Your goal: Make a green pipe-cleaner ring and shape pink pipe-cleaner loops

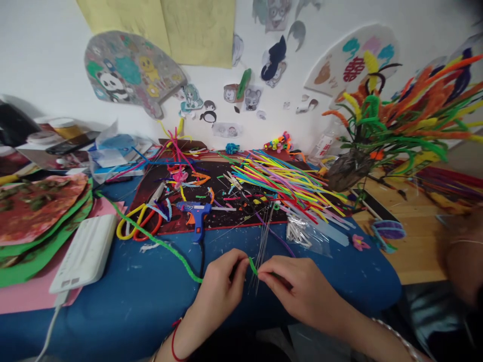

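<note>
– Now, where is the green pipe cleaner (253, 266)?
– Between the left hand (219, 282) and right hand (300, 287), near the front edge of the worktop (136, 294); the fingers (238, 267) of both pinch it.

The left hand (222, 281) and right hand (300, 286) pinch a fuzzy green pipe cleaner (252, 266). Beyond lies a blue plastic glue gun (199, 220).

Green pipe cleaner (161, 243) partly hidden by left hand (223, 280), yellow paper (199, 31) cut off above, co-worker's arm (465, 259) blurred
</note>
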Available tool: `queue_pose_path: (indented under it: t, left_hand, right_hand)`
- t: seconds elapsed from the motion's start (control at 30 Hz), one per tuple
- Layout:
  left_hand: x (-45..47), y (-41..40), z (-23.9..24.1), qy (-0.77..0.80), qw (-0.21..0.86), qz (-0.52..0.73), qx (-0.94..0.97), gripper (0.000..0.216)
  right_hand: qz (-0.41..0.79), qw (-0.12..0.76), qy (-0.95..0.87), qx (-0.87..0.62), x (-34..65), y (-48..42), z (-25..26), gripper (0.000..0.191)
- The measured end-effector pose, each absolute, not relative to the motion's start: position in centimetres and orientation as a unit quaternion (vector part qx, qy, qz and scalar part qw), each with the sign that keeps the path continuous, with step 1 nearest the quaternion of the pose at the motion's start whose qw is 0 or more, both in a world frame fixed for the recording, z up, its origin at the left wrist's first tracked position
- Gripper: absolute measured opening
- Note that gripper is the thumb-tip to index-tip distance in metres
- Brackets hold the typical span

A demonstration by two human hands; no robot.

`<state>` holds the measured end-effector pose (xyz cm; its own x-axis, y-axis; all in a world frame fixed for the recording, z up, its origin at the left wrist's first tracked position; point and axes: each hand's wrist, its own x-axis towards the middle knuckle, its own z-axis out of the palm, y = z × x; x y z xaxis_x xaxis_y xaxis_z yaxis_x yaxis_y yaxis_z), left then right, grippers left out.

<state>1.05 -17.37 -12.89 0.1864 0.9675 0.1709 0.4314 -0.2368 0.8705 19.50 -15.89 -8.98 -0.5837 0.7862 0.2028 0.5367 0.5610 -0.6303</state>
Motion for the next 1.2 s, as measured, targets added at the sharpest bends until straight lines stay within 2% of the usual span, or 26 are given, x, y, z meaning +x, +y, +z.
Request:
queue_pose_path:
  t: [0.13, 0.37, 0.57, 0.83, 0.93, 1.03, 1.2]
  left_hand:
    - [0.8, -17.8, -12.4, 0.487, 0.378, 0.4, 0.678, 0.022]
    - [0.1, -18.2, -11.5, 0.438, 0.405, 0.334, 0.729, 0.025]
    - [0.1, -18.2, -11.6, 0.459, 0.337, 0.327, 0.754, 0.021]
    - [1.3, -18.5, -13.1, 0.502, 0.232, 0.405, 0.728, 0.016]
    - [1.7, -18.8, -13.4, 0.507, 0.217, 0.444, 0.707, 0.016]
    - [1.5, -19.1, -13.3, 0.485, 0.232, 0.467, 0.702, 0.017]
    - [0.6, -19.3, -12.6, 0.433, 0.299, 0.431, 0.733, 0.017]
  right_hand:
    - [0.315, 0.216, -0.822, -0.421, 19.3, -15.9, -10.0, 0.016]
    - [0.397, 0.221, -0.78, -0.429, 19.3, -14.2, -10.0, 0.015]
    - [0.329, 0.261, -0.807, -0.415, 19.8, -14.6, -8.3, 0.016]
    - [0.234, 0.33, -0.839, -0.364, 19.0, -17.2, -9.4, 0.015]
    - [0.298, 0.329, -0.804, -0.395, 18.4, -18.0, -10.3, 0.016]
    - [0.427, 0.315, -0.729, -0.432, 17.9, -18.0, -11.4, 0.022]
    - [0.568, 0.31, -0.629, -0.431, 18.1, -16.2, -12.3, 0.024]
